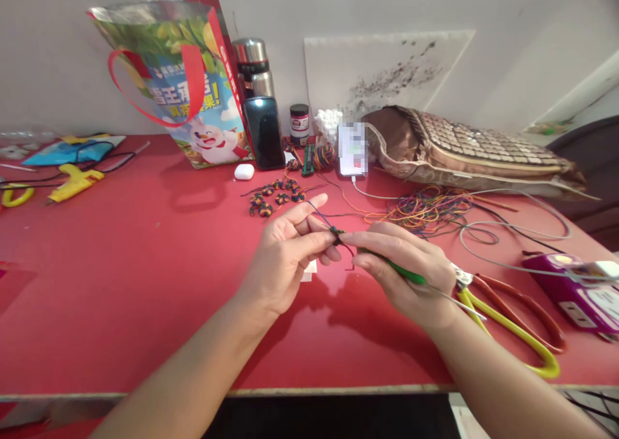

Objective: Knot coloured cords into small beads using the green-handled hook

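watching someone at a red table (145,297), both hands busy tbh. left hand (290,249) has its grip closed on a tiny dark knotted piece (337,234), pinched btwn thumb n fingertips, held up over the table, w/ a dark blue strand (320,214) running up to the raised index finger. right hand (411,265) has its grip closed round a green-handled hook (409,273), metal shaft poking out past the wrist; can't tell if the tip's thru a loop, it's hidden. imo the piece is super light, soft n squishy, not fragile but prob easy to stretch or unravel, so i'd pinch it by the edge close to the hook n hold the strand lightly taut. hook's prob stiff, maybe slick, best held by the green bit. fwiw some multicolored knotted pieces (282,198) lie just beyond the left hand, a thread tangle (425,208) past the right, n pliers (505,331) beside the right wrist.
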Available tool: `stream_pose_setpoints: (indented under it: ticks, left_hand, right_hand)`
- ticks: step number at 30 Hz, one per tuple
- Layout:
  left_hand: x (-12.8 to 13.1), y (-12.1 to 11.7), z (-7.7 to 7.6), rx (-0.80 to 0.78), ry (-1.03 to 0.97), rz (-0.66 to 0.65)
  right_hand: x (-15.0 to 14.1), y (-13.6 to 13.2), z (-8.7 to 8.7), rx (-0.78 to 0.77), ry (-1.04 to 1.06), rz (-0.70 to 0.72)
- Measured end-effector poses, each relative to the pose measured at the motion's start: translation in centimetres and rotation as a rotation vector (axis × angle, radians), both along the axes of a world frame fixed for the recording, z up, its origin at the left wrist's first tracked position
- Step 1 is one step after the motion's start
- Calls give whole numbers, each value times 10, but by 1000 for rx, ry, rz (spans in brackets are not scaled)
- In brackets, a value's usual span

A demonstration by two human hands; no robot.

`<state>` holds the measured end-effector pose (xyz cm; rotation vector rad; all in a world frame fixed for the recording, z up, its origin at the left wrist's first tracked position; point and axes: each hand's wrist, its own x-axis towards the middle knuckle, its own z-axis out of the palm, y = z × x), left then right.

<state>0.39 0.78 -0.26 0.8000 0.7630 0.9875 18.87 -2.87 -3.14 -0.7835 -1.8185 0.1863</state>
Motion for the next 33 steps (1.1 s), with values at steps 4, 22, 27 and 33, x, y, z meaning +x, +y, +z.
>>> stream_pose_setpoints:
  ticks: [4, 22, 27, 33]
  left_hand:
    - [0, -1, 1, -97, -68, -27]
    - [-4, -14, -4, 762, 437, 122]
    - [-5, -13, -7, 833, 549, 93]
    - [-3, -13, -7, 807, 586, 114]
  right_hand:
    - [-3, 0, -4, 130, -99, -37]
    - [-15, -16, -5, 126, -38, -151]
    - [-8, -14, -2, 43, 23, -105]
    - [-5, -14, 2, 8, 29, -108]
